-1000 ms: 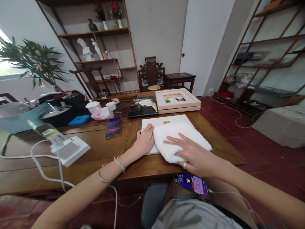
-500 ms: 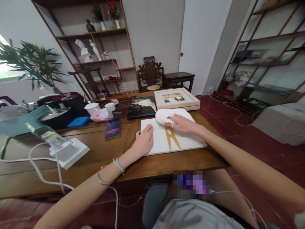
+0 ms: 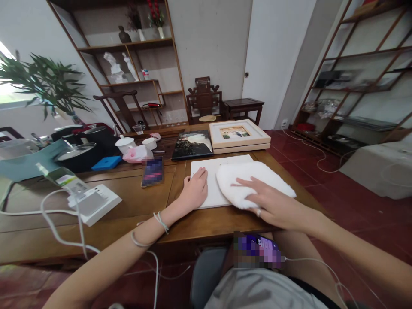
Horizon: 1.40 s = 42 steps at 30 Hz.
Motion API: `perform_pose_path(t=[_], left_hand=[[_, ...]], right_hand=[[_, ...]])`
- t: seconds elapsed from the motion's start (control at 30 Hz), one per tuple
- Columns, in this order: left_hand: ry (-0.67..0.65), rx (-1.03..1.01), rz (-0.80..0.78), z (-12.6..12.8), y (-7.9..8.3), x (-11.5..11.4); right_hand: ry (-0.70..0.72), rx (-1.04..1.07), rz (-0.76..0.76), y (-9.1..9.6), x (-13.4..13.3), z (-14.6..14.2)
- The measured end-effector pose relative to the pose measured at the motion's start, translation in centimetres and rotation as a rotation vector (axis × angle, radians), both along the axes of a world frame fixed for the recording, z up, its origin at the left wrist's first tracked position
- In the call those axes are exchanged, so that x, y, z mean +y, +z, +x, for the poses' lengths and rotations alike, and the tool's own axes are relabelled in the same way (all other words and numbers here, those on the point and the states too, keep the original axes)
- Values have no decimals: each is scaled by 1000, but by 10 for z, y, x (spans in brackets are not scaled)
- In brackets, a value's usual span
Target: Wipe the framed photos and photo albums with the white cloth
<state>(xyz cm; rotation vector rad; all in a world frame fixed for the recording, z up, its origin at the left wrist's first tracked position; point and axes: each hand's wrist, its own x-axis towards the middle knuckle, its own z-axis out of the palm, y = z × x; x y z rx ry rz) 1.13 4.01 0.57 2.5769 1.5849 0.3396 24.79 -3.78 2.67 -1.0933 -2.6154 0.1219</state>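
Observation:
A flat white board (image 3: 210, 195) lies near the table's front edge. My left hand (image 3: 195, 189) rests on its left side, palm down, fingers stretched out and lying flat. Over the board's right part lies a white fluffy cloth (image 3: 273, 178), reaching past the right edge. My right hand (image 3: 262, 195) grips and presses this cloth from above, fingers somewhat spread and a ring on one of them. The cloth hides the board's right half and the gold figure on it. Just behind the board are a dark picture panel (image 3: 193, 146) and a light wooden picture frame (image 3: 247, 149).
On the wooden table (image 3: 128, 225) to the left are a phone (image 3: 152, 171), a white box (image 3: 103, 199) with cables, a blue block (image 3: 107, 163), white cups (image 3: 125, 144) and dark pots (image 3: 80, 154). Another phone (image 3: 260, 249) lies on my lap, its cable trailing right.
My right hand has drawn the white cloth toward me and to the right, covering the gold figure and uncovering the board's far edge. My left hand has stayed in place.

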Motion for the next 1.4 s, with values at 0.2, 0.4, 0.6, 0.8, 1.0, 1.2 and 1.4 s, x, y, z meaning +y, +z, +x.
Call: perform_pose_path(t=[0.2,0.4,0.6,0.8,1.0,1.2,1.4], left_hand=[[-5,12,5,0,-1,0],[-11,16,1,0,1,-1],[-13,15,1,-1,2,0],[-11,10,5,-1,0,1],[-24,7,18,-1,-1,0],[-24,6,19,0,0,0],[-29,9,19,-1,0,0]], right_hand=[[-10,18,-73,1,-15,12],[-161,1,-31,-3,39,19],[-291,-81,26,-10,94,23],[-273,-87,84,-14,93,18],[-172,-9,110,-14,33,16],[-204,-9,45,-10,-6,23],[-259,-40,-29,-13,38,32]])
